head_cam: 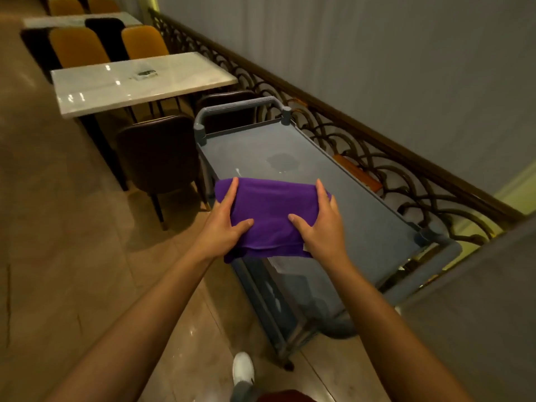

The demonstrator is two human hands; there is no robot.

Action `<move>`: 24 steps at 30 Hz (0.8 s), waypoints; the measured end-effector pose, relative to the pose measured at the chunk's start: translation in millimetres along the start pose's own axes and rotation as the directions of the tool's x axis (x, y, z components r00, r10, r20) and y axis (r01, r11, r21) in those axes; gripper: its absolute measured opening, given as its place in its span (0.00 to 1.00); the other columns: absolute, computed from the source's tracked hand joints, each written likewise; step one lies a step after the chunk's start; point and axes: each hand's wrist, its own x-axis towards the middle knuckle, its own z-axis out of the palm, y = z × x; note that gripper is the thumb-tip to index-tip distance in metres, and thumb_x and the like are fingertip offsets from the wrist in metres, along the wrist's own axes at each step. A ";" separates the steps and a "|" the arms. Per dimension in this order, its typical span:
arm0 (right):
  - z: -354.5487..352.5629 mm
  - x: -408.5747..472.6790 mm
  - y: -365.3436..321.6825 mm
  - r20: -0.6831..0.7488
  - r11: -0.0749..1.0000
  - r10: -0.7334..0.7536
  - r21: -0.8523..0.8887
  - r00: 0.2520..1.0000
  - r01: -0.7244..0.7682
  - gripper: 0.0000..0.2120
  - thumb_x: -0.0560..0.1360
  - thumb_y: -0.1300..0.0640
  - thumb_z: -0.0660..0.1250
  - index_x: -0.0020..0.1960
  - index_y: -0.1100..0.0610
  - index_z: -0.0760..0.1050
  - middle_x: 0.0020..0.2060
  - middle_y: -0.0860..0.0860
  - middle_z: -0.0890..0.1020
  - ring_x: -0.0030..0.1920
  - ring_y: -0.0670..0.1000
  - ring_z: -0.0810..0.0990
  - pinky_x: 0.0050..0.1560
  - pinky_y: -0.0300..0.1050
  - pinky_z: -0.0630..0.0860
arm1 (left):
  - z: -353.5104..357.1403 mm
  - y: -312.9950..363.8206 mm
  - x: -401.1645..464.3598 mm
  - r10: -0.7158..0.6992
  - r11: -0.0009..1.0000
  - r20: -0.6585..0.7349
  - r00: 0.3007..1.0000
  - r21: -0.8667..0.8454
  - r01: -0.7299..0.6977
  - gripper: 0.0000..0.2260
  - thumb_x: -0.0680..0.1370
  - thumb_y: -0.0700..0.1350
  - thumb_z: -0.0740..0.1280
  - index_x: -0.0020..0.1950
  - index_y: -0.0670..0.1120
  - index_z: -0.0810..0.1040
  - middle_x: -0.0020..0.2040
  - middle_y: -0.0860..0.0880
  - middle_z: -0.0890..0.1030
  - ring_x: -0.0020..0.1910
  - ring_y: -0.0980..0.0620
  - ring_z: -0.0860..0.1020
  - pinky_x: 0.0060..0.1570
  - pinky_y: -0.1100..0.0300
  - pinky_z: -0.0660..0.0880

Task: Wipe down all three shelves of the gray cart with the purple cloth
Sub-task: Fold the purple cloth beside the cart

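The gray cart (371, 227) stands beside a railing, its top shelf facing me with a wet patch (282, 161) near the middle. A folded purple cloth (271, 216) is held over the near left part of that shelf. My left hand (224, 224) grips the cloth's left edge, thumb on top. My right hand (317, 224) grips its right edge the same way. Lower shelves show dimly under the cloth at the cart's near side, smeared with pale marks (275, 288).
A white marble table (139, 82) with brown and orange chairs (158, 152) stands left of the cart. An ornate metal railing (406, 169) runs along the cart's right side. A gray wall corner (478, 314) sits at right. My white shoe (243, 369) is on the glossy floor.
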 end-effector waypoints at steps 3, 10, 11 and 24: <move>26.7 40.7 -5.4 -0.021 1.000 0.016 0.021 1.000 -0.016 0.45 0.75 0.45 0.74 0.82 0.47 0.50 0.78 0.58 0.63 0.75 0.59 0.67 0.67 0.53 0.72 | -13.9 -17.8 52.6 -0.002 1.000 0.015 1.000 0.002 0.002 0.43 0.78 0.50 0.70 0.80 0.64 0.42 0.80 0.45 0.52 0.75 0.40 0.63 0.71 0.40 0.68; 38.8 110.2 -48.1 -0.084 0.997 0.001 0.071 0.996 0.005 0.39 0.79 0.53 0.70 0.82 0.47 0.52 0.75 0.54 0.67 0.72 0.55 0.70 0.66 0.48 0.72 | -36.0 -48.8 147.7 -0.077 0.984 0.188 0.979 -0.143 0.105 0.40 0.73 0.58 0.73 0.73 0.76 0.48 0.80 0.53 0.52 0.75 0.41 0.63 0.65 0.43 0.74; 38.1 118.4 -55.5 -0.078 0.998 -0.019 0.059 0.997 0.024 0.38 0.79 0.54 0.70 0.82 0.47 0.53 0.74 0.54 0.68 0.71 0.54 0.71 0.66 0.49 0.74 | -32.7 -53.3 155.4 -0.091 0.972 0.237 0.967 -0.191 0.139 0.40 0.71 0.60 0.74 0.72 0.78 0.50 0.80 0.54 0.52 0.75 0.41 0.63 0.62 0.46 0.75; 72.5 192.5 -111.6 -0.041 0.949 0.281 0.162 0.959 -0.271 0.32 0.77 0.59 0.71 0.77 0.42 0.66 0.69 0.41 0.69 0.67 0.47 0.71 0.58 0.38 0.75 | -80.9 -104.2 316.8 0.140 0.917 0.829 0.541 0.098 -0.386 0.41 0.70 0.68 0.70 0.78 0.68 0.52 0.77 0.49 0.63 0.62 0.48 0.74 0.58 0.55 0.77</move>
